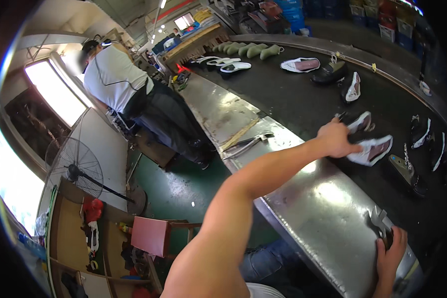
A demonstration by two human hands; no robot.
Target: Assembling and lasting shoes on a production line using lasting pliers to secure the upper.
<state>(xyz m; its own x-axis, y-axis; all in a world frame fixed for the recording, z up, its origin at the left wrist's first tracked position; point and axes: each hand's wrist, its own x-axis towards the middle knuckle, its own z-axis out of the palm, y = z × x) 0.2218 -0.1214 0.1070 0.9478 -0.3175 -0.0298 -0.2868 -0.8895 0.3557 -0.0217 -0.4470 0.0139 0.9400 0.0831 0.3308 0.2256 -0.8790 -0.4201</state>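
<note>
My left hand (336, 139) reaches across the steel ledge (303, 193) onto the black conveyor belt (293, 99). Its fingers close on the near end of a white shoe with a maroon lining (375, 149). A second white-and-dark shoe (360, 121) lies just behind the hand. At the lower right, my right hand (391, 251) grips the handle of metal pliers (379, 220) that rest on the ledge's edge.
More shoes (333, 73), white uppers (301, 64), soles (229, 63) and green lasts (248, 49) lie farther along the belt. Another pair of pliers (248, 141) sits on the ledge. A person in a white shirt (116, 74) works at the left, near a standing fan (77, 169) and a pink stool (151, 236).
</note>
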